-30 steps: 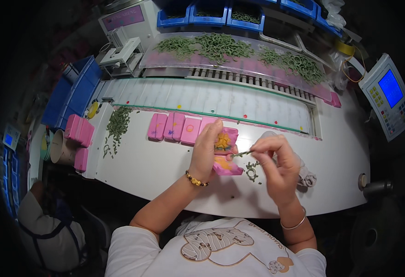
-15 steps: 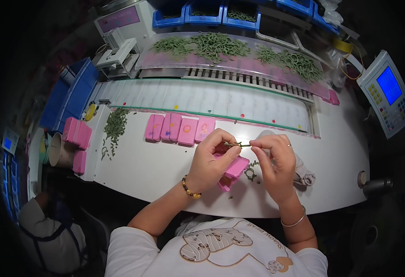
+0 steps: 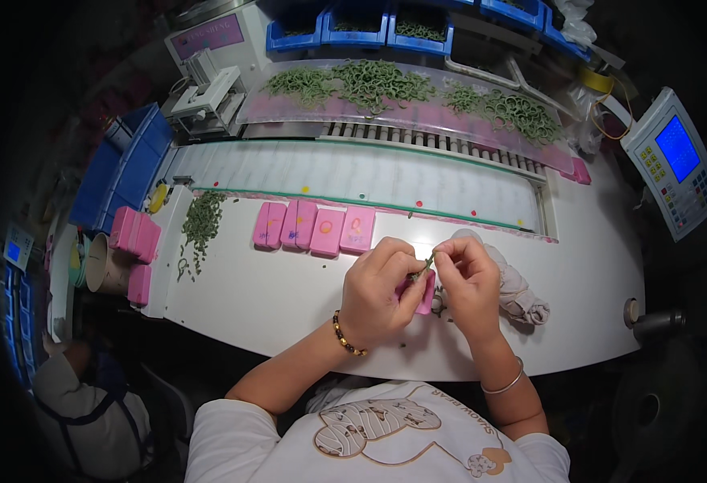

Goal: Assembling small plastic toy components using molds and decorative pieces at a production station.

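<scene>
My left hand [image 3: 379, 286] is closed in a pinch over the worktop, gripping a small green piece [image 3: 428, 263] whose thin end sticks up from the fingertips. The thumb and forefinger of my right hand [image 3: 469, 283] pinch that thin end from the other side. Most of the piece is hidden by my fingers. Beneath my left hand a pink block [image 3: 427, 298] shows partly. A loose green ring-shaped piece [image 3: 439, 303] lies on the worktop between my hands. Beside my right hand is a crumpled pale cloth [image 3: 516, 294].
Four pink blocks [image 3: 326, 233] stand in a row on the white worktop [image 3: 281, 298]. Small green bits [image 3: 202, 221] are heaped at left. Green ring-shaped pieces [image 3: 382, 84] cover a clear tray beyond the rollers. A keypad unit with a blue screen [image 3: 677, 149] stands at right.
My hands have come closer together, and my left hand has turned and closed more over the green piece. The pink block beneath is now more covered.
</scene>
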{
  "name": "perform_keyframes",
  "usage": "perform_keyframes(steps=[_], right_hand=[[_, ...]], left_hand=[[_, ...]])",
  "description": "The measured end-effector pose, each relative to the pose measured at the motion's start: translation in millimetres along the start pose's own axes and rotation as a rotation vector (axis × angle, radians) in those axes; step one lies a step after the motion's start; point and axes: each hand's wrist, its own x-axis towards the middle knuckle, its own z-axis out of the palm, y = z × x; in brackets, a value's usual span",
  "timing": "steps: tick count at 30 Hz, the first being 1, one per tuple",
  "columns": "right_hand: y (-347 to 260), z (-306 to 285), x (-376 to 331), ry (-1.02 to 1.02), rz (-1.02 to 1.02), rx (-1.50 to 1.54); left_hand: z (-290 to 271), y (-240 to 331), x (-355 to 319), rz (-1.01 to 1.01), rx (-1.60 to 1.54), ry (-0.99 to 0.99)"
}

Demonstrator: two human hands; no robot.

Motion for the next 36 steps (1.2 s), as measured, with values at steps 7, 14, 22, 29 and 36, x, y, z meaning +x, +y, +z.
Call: perform_keyframes(steps=[7,14,22,29,36], right_hand=[[4.8,-20.6,9.1,-0.124,0.58,0.532],[8.6,-16.2,6.7,-0.233,0.11,0.179],[-2.2,-28.2,31.2,-0.187,0.079,0.14],[-4.4,-35.2,55.1,-0.196,0.502,0.355],[29.4,-46.9,162.0,0.205,-0.341,-0.592]], left_hand=[[-8.7,-8.7,7.6,0.121,0.068,0.007],[-12.1,-12.7,9.1,0.01,-0.071,-0.054],[-12.2,-23.1,5.5,-0.493,-0.429,-0.081],[-18.7,-31.4,7.0,-0.669,-0.632,-0.126],[-13.7,-29.4,6.6,-0.726,-0.626,-0.194]])
